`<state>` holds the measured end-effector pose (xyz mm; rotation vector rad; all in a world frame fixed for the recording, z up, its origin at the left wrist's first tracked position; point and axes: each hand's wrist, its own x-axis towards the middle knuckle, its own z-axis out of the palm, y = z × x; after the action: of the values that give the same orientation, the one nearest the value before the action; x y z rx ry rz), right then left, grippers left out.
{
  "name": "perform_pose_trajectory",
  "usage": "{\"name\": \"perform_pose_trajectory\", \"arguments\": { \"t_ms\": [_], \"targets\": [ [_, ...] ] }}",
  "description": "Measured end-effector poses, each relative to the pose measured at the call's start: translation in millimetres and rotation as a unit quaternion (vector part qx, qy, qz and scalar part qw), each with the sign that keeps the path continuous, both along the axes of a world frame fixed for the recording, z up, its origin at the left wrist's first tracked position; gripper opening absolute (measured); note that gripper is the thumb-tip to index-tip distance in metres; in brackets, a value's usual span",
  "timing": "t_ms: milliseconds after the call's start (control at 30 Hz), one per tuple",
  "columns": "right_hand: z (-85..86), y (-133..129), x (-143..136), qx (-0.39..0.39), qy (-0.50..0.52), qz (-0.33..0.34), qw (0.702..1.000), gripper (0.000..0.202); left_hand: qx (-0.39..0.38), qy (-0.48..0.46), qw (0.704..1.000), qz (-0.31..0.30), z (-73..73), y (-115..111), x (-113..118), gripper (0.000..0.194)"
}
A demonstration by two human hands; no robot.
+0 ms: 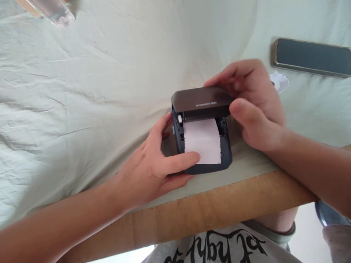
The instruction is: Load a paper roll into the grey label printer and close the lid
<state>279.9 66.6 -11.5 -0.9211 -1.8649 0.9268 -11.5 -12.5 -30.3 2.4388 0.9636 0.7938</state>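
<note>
A small dark thermal printer (225, 149) rests near the front edge of the cloth-covered table, its brown lid (203, 98) partly raised. White paper (204, 137) with ragged side edges comes out from under the lid and lies over the printer's front. My left hand (153, 157) grips the printer's left side, the thumb pressing on the paper and the fingers beneath and behind the body. My right hand (255, 102) holds the lid's right end, thumb at the front corner and fingers at the back. The paper's far end is hidden under the lid.
A smartphone (312, 56) lies at the back right, with a crumpled white scrap (279, 81) beside it, partly behind my right hand. A clear plastic object (59, 14) is cut off at the top left. The table's bare wooden edge (208, 204) runs along the front.
</note>
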Motion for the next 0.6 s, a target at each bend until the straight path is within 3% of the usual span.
{"name": "perform_pose_trajectory", "arguments": {
  "t_ms": [100,200,267,400,600],
  "targets": [
    [1.7,-1.6,3.4,-0.022,-0.016,0.055,0.998,0.057,0.000,0.003,1.000,-0.012,2.4,2.7,-0.6,0.060],
    [2.8,0.2,5.8,-0.022,-0.055,0.059,0.997,0.044,0.000,-0.004,1.000,-0.021,4.5,3.6,0.5,0.051],
    [4.2,2.5,7.0,-0.023,-0.066,0.063,0.996,0.036,0.002,-0.010,1.000,-0.003,5.2,2.7,2.5,0.059],
    [11.9,9.5,9.3,-0.067,-0.080,0.083,0.991,0.041,0.031,0.023,0.998,0.050,4.9,0.3,6.2,0.097],
    [19.8,20.1,11.5,-0.088,-0.127,0.160,0.975,0.041,0.062,0.049,0.996,0.049,3.6,-0.4,8.3,0.100]
  ]
}}
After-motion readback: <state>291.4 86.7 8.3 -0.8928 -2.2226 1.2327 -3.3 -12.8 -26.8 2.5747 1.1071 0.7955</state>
